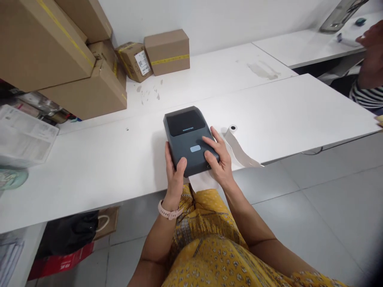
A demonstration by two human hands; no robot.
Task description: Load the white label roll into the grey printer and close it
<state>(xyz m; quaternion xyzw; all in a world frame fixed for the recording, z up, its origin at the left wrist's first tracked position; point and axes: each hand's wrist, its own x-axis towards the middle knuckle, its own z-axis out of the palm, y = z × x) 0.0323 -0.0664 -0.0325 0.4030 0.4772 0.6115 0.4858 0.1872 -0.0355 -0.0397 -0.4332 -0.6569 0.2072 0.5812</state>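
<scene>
Between my two hands is a dark grey label printer with a black glossy window at its far end and a pale blue button on top. My left hand grips its left side, thumb on the near left corner. My right hand holds the right side, with the thumb and a finger over the top face. A small roll of white paper lies just right of the printer, its loose strip trailing to the table edge. Below the printer, a piece of white paper hangs over the front edge.
Cardboard boxes are stacked at the left, and two smaller ones, including a taped box, stand against the wall. A plastic-wrapped package lies far left. At the right edge another person's hand shows near a clear container.
</scene>
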